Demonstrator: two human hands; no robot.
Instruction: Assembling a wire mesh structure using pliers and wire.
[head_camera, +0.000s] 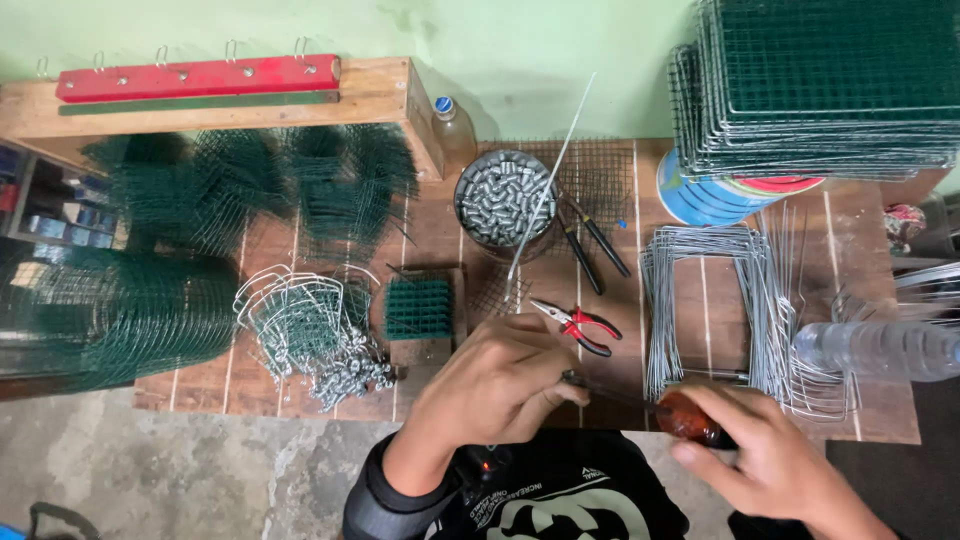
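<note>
- Pale green wall backs a wooden plank surface in the single head view; a rough concrete floor shows below its near edge.
- I see my left hand curled shut at the near edge, pinching the tip of a thin metal shaft, probably to steady the fine work.
- My right hand is clenched around a reddish-brown tool handle, likely a screwdriver, lying level so the shaft points toward the left hand.
- Red-handled pliers lie just beyond the left hand, within easy reach; black-handled cutters rest farther back.
- A round tin of small grey metal sleeves stands mid-surface with a long wire rod leaning over it.
- Bent grey wire frames are bunched to the right, beside a clear plastic bottle lying on its side.
- Green mesh panels are stacked high at the back right on a blue drum; rolled and folded green mesh crowds the left, below a wooden rack carrying a red bar with hooks.
</note>
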